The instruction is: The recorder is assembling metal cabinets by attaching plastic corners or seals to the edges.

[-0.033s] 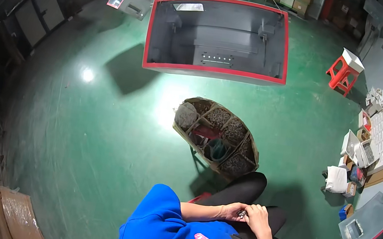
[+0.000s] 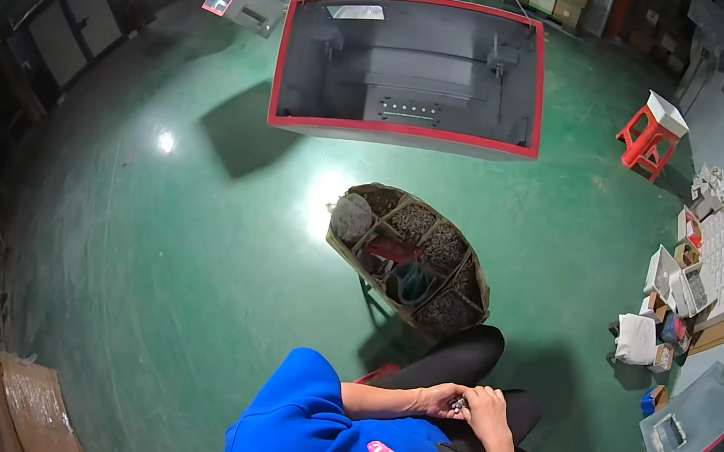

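Over my lap, my two hands are close together. A small clump of grey metal parts (image 2: 459,404) lies in the curled fingers of my left hand (image 2: 438,398); their exact kind is too small to tell. Fingertips of my right hand (image 2: 487,411) are bent together against that clump, and what they pinch is hidden. Just beyond my knee stands a tray (image 2: 340,243) divided into compartments. Several hold heaps of small grey parts (image 2: 445,245), one a green cup (image 2: 411,283), and another a red item (image 2: 390,250).
A large dark box with a red rim (image 2: 403,138) hangs ahead, beyond the tray. A red stool (image 2: 648,145) stands far right. White bins (image 2: 689,288) line the right wall, nearer a grey red-edged panel (image 2: 702,414). Cardboard (image 2: 39,411) leans at lower left.
The hanging red-rimmed box has shifted very slightly to the left. My hands and the parts look the same.
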Available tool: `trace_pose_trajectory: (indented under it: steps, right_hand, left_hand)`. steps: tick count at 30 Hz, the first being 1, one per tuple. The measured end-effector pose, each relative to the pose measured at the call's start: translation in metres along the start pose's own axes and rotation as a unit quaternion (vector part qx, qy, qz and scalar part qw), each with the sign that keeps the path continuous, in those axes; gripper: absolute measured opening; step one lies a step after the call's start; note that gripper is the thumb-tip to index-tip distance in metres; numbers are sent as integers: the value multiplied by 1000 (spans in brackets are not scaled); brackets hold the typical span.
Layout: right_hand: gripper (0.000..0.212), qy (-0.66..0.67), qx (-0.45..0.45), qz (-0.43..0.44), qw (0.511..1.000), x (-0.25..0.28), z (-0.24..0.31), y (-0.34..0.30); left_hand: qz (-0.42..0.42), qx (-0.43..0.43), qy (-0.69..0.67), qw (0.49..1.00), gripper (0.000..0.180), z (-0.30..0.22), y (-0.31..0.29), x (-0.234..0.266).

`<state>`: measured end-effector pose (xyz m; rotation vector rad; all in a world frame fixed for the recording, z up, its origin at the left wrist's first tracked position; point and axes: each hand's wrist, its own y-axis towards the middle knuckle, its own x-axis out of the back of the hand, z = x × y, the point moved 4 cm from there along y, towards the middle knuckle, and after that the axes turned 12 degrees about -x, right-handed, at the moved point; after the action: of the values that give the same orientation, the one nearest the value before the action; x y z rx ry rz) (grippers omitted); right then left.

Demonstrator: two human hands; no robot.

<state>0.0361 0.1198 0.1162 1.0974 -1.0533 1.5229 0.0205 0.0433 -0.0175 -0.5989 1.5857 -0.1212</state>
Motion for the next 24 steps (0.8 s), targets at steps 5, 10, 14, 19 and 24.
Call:
trace_pose_trajectory:
  steps: [5, 10, 14, 19, 24]
  right_hand:
    - [30, 64, -9, -14, 998, 6, 2, -1]
    - [26, 132, 30, -44, 990, -13, -18, 2]
    - [21, 73, 27, -40, 996, -32, -20, 6]
    - [12, 125, 5, -129, 984, -21, -14, -2]
    - [10, 162, -18, -122, 979, -15, -14, -6]
  left_hand:
    - [22, 31, 10, 999, 20, 6, 6, 12]
    - [-39, -42, 152, 987, 18, -9, -8, -7]
    - [-93, -24, 95, 991, 19, -14, 0, 7]
    - [-76, -13, 78, 994, 20, -17, -4, 3]
    - [-42, -1, 69, 997, 23, -21, -3, 13]
